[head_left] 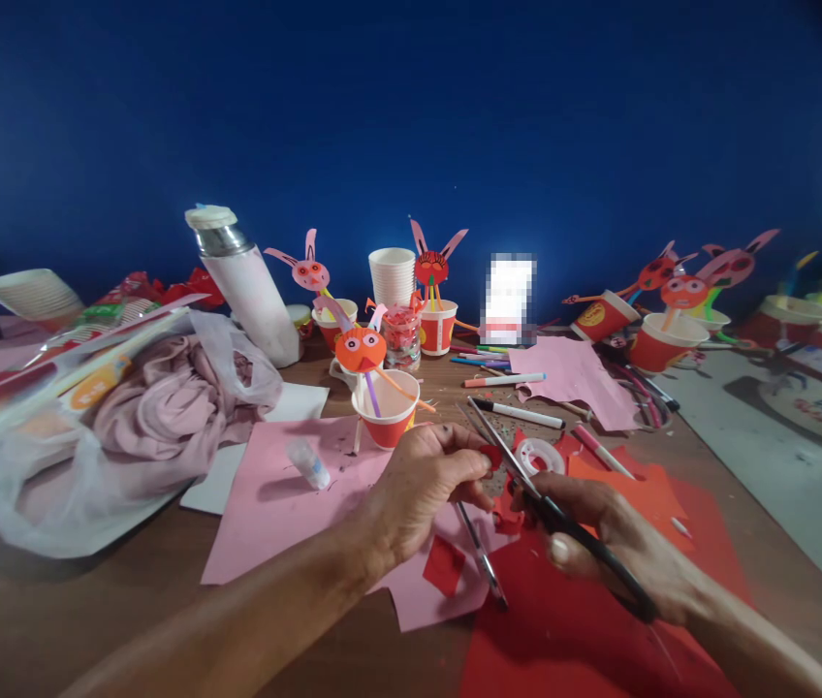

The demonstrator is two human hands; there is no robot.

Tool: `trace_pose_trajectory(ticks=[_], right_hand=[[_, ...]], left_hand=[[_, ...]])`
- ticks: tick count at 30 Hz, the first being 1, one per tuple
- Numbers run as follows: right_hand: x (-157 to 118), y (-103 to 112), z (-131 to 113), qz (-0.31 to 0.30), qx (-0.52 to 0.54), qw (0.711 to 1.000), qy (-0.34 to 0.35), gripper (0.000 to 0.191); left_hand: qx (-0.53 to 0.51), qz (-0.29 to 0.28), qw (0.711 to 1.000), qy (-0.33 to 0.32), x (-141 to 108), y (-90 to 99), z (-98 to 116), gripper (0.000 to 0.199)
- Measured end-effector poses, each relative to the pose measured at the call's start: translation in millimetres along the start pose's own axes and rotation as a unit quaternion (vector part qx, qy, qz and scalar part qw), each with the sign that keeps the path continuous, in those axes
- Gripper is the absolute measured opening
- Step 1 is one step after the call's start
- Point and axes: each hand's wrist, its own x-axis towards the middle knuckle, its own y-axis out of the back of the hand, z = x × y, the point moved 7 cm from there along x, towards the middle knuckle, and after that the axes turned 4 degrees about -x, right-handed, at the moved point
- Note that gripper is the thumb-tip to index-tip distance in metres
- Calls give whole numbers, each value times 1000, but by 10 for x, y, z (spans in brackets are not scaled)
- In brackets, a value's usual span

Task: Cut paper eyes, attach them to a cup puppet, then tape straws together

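Observation:
Between the thumb and fingers of my left hand (434,467) is a small piece of red paper (490,456). My right hand (615,543) grips black-handled scissors (509,451), with the blades pointing up and left beside that piece. Whether the blades touch the paper I cannot tell. Under my hands lie a red sheet (563,611), a pink sheet (258,514) and a small red square (444,565). A pen (482,557) rests on the pink sheet below my left hand. In front stands a paper cup (386,412) with an orange paper face (360,351) on a stick.
Further back are a tilted white thermos (255,291), a stack of paper cups (393,274) and more cups with paper faces (309,275). A plastic bag with cloth (156,417) lies left. A glue bottle (307,463), a tape roll (540,458) and several markers (518,413) lie around my hands.

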Motion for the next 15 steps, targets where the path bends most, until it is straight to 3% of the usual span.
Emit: trace_pose_trajectory(ticks=[7,15], right_hand=[[-1,11,70,-13,43,997,-62,53],[68,339,129,88,93,991,-25,45]], left_hand=[[-1,9,1000,5,7,18,-15,3],[4,20,1000,-17,97,107,-26,10]])
